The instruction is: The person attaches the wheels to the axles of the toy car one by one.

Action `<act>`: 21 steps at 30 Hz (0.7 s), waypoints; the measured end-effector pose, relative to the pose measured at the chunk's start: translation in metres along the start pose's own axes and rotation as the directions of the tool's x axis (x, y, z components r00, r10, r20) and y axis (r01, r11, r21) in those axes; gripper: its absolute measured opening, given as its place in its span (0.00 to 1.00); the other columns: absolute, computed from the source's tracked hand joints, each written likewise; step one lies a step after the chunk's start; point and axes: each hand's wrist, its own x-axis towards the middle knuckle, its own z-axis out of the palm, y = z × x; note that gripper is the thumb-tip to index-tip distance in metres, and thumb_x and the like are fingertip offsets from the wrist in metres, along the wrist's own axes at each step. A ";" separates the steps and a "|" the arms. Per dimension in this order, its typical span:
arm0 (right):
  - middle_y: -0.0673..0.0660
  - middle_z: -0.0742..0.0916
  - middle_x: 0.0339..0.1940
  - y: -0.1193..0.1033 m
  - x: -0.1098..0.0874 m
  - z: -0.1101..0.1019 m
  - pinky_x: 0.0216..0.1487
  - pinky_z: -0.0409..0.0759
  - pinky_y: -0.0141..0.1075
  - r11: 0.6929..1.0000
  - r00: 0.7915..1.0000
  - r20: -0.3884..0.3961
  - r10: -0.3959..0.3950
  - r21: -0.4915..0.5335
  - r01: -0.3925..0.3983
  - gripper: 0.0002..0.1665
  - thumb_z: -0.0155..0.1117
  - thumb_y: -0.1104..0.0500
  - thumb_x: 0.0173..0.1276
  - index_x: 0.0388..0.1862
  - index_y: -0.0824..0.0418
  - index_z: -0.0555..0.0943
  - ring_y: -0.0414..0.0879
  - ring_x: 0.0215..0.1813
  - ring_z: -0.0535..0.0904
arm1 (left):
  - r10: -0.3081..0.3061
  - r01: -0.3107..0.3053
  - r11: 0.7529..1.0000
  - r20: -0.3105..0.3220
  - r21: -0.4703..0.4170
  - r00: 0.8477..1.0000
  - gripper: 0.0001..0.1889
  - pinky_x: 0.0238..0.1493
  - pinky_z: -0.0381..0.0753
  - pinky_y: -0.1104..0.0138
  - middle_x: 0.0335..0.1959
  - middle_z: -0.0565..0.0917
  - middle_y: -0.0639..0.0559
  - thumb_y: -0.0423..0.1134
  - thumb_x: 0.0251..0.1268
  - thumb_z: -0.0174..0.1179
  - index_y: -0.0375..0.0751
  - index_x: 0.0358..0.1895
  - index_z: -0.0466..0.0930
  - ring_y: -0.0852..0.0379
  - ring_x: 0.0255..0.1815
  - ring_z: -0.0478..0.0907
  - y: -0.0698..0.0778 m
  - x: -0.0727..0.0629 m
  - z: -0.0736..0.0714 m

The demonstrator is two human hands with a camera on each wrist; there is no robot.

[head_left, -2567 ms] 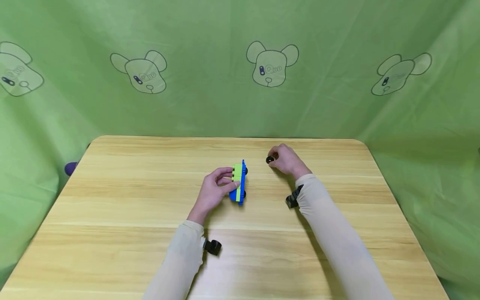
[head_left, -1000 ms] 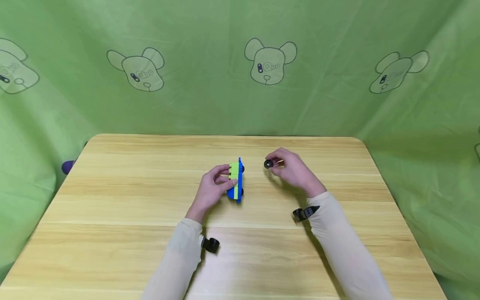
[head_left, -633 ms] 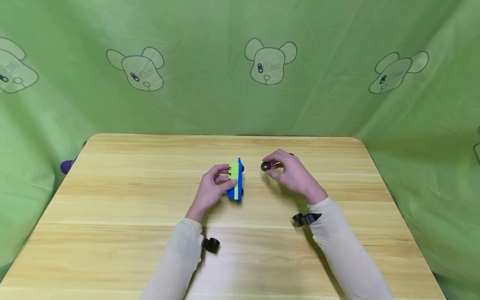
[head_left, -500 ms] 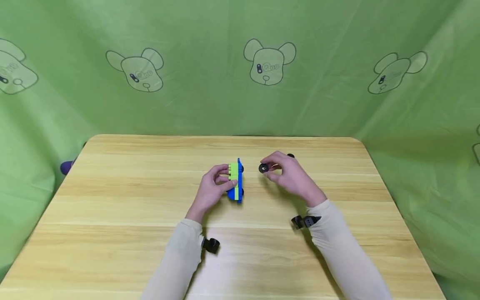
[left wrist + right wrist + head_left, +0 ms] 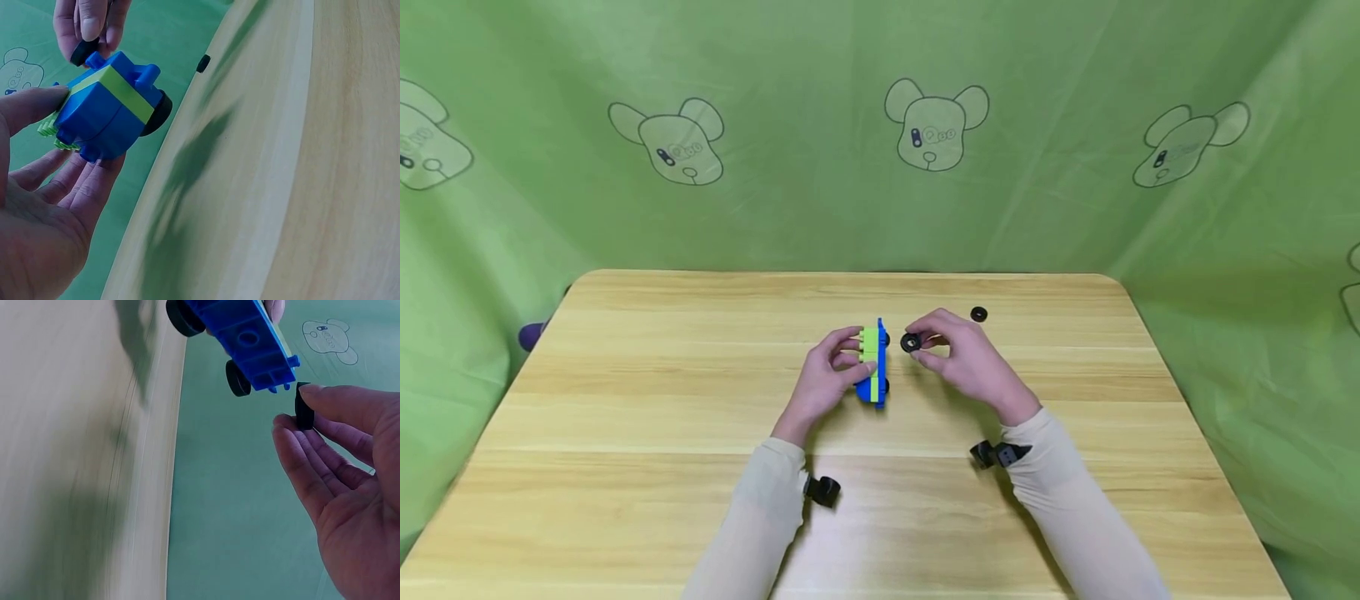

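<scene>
Over the wooden surface [image 5: 700, 521], your left hand [image 5: 823, 379], fingers half-closed, grips the car [image 5: 871, 385] by its body, seemingly so its underside faces right, while just right of it your right hand [image 5: 973, 358] pinches a tyre [image 5: 905, 344] by its rim, apparently leaving the hole uncovered, with a loose ring [image 5: 973, 315] lying farther right.
</scene>
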 end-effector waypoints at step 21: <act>0.52 0.82 0.48 -0.014 0.008 0.022 0.52 0.80 0.40 0.996 0.995 -0.065 -0.071 0.047 0.074 0.19 0.71 0.69 0.61 0.51 0.64 0.81 0.46 0.49 0.79 | -0.009 0.007 0.999 0.070 0.035 0.998 0.32 0.44 0.80 0.67 0.53 0.76 0.37 0.27 0.61 0.65 0.33 0.70 0.67 0.43 0.49 0.77 0.031 -0.014 -0.001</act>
